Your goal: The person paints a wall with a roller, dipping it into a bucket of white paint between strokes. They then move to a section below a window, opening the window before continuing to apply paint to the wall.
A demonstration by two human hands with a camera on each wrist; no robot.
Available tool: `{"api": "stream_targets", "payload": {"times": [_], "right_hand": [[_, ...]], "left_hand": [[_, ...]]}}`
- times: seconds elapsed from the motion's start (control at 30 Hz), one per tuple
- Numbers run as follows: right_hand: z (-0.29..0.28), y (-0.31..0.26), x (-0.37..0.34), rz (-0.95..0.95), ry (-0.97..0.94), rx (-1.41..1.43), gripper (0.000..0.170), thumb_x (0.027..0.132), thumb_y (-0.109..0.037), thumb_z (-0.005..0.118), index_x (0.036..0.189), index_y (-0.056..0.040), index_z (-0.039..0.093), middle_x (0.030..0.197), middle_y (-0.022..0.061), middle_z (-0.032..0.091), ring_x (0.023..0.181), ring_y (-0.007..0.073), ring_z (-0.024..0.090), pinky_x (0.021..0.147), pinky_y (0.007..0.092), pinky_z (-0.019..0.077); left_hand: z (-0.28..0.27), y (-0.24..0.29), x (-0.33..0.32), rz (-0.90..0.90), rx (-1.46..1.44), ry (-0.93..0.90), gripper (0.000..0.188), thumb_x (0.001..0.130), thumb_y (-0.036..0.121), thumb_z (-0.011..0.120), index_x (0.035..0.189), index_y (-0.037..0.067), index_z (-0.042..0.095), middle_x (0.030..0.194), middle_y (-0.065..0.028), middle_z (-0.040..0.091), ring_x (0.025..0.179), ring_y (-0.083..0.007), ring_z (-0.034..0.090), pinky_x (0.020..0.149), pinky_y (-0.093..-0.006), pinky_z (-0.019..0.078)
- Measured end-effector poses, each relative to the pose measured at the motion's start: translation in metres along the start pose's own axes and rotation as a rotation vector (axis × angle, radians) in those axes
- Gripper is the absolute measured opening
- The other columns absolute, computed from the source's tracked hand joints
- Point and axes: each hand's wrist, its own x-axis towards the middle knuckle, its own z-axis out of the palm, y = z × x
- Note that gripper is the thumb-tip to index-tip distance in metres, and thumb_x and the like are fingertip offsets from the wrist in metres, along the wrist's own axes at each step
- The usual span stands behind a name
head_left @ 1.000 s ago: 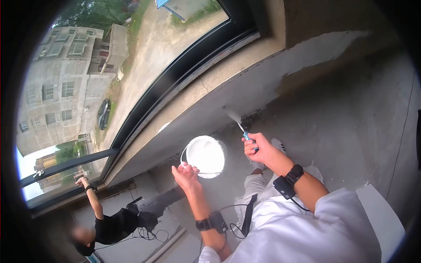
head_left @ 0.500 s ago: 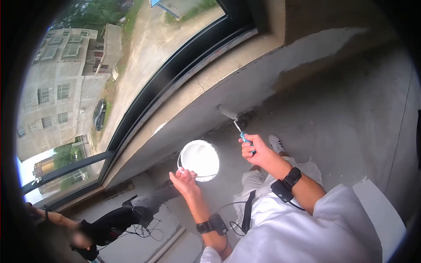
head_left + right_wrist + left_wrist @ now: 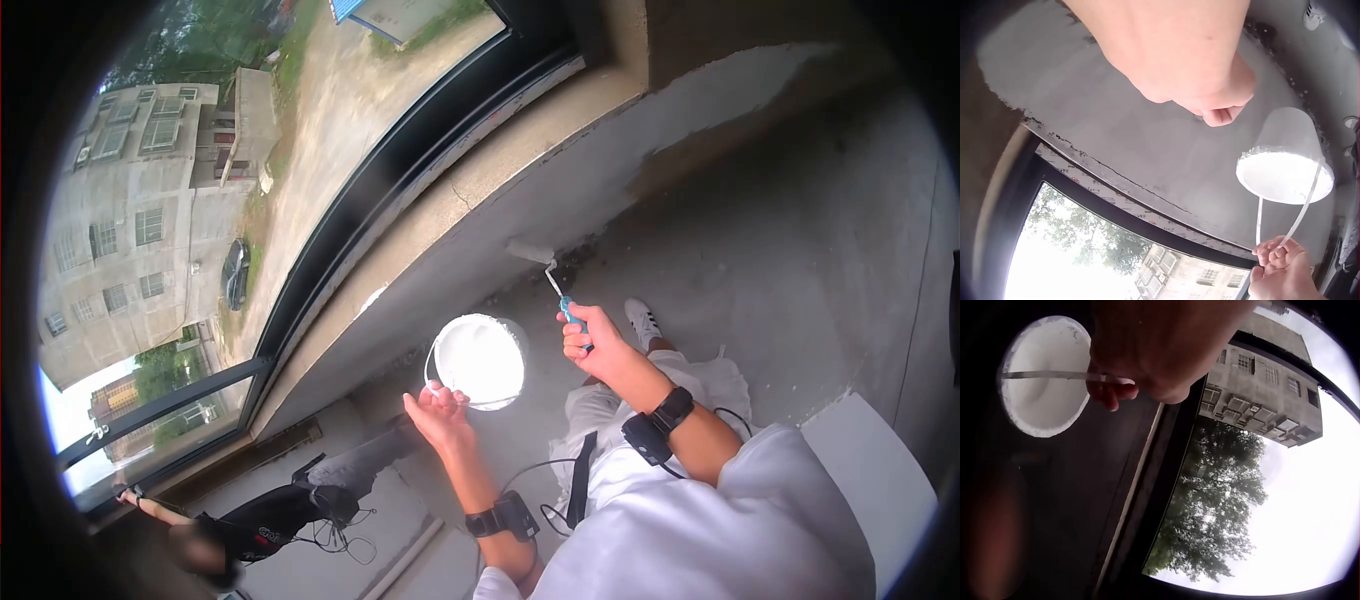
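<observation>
My left hand (image 3: 441, 418) holds up a white bucket (image 3: 483, 362) by its thin handle, fingers curled round it. White paint coats the inside of the bucket, as the left wrist view shows. In the right wrist view the handle (image 3: 1303, 215) rises from the rim into the left hand (image 3: 1282, 267). My right hand (image 3: 598, 343) grips the blue handle of a small paint roller (image 3: 532, 251). Its white roller head lies against the low grey wall below the window. The right wrist view shows the right hand (image 3: 1204, 94) from behind, with the roller hidden by it.
Above the wall (image 3: 600, 180) runs a ledge (image 3: 440, 215) under a dark-framed window. Another person (image 3: 280, 520) in black stands at the lower left, with cables hanging nearby. A white panel (image 3: 868, 480) is at the right. My shoe (image 3: 642, 320) is on the grey floor.
The head view has shifted slightly. The roller stays at the low wall, its head shifting slightly. The bucket still hangs from the left hand. The other person's arm has moved about near the window.
</observation>
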Motion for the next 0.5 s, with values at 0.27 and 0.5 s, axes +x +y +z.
{"api": "stream_targets", "payload": {"times": [0.27, 0.5], "right_hand": [[-0.010, 0.002, 0.002, -0.057, -0.016, -0.052, 0.019, 0.095, -0.023, 0.052, 0.094, -0.0046, 0.049, 0.062, -0.0031, 0.040, 0.041, 0.0052, 0.030, 0.040, 0.0251, 0.0237], [-0.013, 0.017, -0.007, -0.048, 0.060, -0.121, 0.018, 0.095, -0.025, 0.051, 0.094, -0.0071, 0.049, 0.062, -0.0038, 0.040, 0.042, 0.0048, 0.029, 0.039, 0.0246, 0.0235]], "left_hand": [[-0.004, -0.002, -0.003, 0.004, -0.018, -0.024, 0.047, 0.098, 0.048, 0.033, 0.081, 0.007, 0.050, 0.061, -0.0016, 0.047, 0.060, -0.0169, 0.048, 0.059, -0.0277, 0.0411], [-0.005, -0.007, -0.001, -0.009, -0.003, 0.030, 0.047, 0.098, 0.048, 0.033, 0.082, 0.006, 0.049, 0.063, -0.0016, 0.045, 0.061, -0.0171, 0.047, 0.058, -0.0275, 0.0422]]}}
